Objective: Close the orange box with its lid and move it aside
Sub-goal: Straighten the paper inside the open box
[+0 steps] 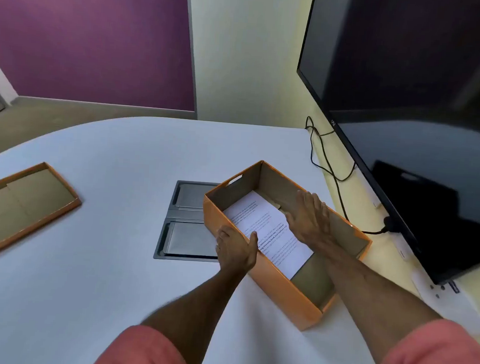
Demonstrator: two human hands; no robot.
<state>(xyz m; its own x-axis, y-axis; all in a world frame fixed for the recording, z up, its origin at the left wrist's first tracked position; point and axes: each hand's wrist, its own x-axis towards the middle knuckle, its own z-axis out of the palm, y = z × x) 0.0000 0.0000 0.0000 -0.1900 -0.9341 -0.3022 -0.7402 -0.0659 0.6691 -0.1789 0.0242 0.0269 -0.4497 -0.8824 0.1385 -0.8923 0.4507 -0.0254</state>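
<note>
The orange box sat open on the right side of the white table, its long axis running from near right to far left, with a printed sheet of paper lying flat on its floor. It looked like thin cardboard, so probably light and fairly stiff but apt to flex at the walls if squeezed; a hold on both long sides, or through the cut-out handle at the far end, would likely serve best. The left hand gripped the near-left wall, thumb hooked over the rim and fingers outside. The right hand lay inside the box, fingers spread flat and holding nothing, on or just over the paper. The lid rested upside down, well apart at the far left of the table, untouched. A grey floor-box panel was set into the table just left of the box, and a dark monitor hung to the right.
</note>
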